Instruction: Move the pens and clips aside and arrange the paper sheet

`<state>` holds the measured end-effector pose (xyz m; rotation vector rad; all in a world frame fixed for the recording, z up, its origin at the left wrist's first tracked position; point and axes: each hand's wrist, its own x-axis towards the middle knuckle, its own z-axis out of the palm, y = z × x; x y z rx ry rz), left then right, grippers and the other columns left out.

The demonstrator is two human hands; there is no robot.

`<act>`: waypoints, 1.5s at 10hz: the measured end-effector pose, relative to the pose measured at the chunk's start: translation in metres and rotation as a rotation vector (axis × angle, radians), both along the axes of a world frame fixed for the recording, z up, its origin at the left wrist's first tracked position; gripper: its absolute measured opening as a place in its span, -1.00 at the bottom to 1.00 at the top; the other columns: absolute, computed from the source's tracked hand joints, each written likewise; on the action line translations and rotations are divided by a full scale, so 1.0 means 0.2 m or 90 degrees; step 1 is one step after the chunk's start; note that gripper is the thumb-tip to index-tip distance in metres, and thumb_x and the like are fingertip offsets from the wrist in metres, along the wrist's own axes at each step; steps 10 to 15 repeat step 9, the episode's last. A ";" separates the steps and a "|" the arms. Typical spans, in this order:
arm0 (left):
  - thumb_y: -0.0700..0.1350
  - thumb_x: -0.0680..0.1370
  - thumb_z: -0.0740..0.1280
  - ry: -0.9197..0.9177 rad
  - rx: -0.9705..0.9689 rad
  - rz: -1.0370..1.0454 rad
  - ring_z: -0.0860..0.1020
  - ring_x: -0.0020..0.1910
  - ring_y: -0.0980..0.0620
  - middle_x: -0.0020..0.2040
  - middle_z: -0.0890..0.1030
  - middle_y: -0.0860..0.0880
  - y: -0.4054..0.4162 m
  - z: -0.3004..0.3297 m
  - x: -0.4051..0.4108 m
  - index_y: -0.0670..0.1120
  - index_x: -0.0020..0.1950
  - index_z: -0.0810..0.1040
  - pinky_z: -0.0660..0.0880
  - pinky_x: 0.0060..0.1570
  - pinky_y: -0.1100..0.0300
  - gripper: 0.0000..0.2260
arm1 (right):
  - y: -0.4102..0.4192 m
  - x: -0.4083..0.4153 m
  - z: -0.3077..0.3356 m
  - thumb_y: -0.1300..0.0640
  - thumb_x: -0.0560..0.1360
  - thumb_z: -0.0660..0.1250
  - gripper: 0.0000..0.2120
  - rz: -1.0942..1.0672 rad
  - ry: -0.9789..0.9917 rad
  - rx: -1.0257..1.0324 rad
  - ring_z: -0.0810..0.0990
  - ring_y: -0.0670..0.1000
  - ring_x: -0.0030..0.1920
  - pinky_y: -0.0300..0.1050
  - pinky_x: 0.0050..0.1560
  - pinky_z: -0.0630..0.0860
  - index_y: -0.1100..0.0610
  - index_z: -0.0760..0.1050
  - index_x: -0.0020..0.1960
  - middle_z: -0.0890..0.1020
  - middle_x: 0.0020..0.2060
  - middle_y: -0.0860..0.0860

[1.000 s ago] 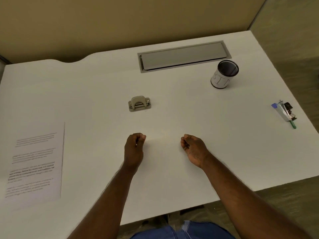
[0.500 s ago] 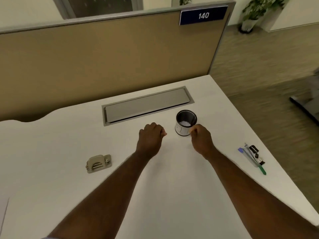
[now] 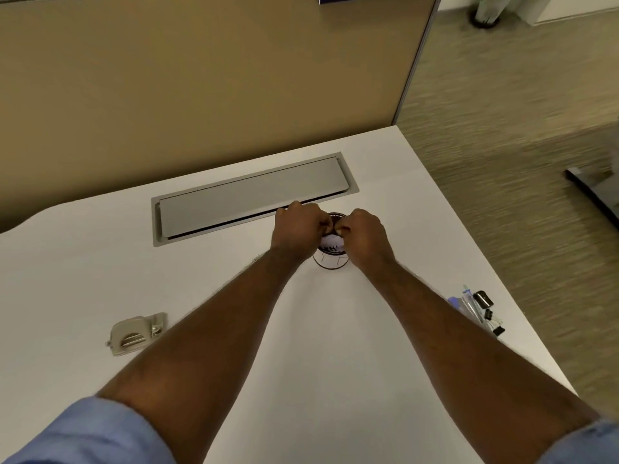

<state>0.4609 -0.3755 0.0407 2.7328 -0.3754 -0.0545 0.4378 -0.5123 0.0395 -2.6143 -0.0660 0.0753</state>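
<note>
A small mesh pen cup (image 3: 331, 254) with a white band stands on the white desk (image 3: 335, 346), just in front of the grey cable hatch. My left hand (image 3: 296, 231) and my right hand (image 3: 366, 237) meet over its rim, fingers curled and pinched together. Nothing shows between the fingers, and the hands hide most of the cup's mouth. A pile of pens and black binder clips (image 3: 477, 309) lies near the desk's right edge, beside my right forearm. The paper sheet is out of view.
A grey metal hole punch (image 3: 135, 334) sits at the left, beside my left forearm. The long cable hatch (image 3: 251, 199) is set into the desk at the back. A tan partition rises behind it. The desk's right edge drops to carpet.
My head has tilted up and turned right, so the sheet has left the view. Both closed hands have moved forward from the desk's middle to the cup and now touch over it.
</note>
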 end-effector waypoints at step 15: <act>-0.05 0.49 0.39 -0.005 -0.106 0.080 0.33 0.41 -0.03 0.42 0.42 -0.01 0.39 0.08 -0.45 0.02 0.39 0.39 0.29 0.31 -0.01 -0.53 | 0.19 -0.29 0.12 0.04 0.46 0.39 -0.47 -0.009 -0.106 -0.122 0.22 0.19 0.47 0.15 0.39 0.28 0.10 0.35 0.38 0.31 0.46 0.13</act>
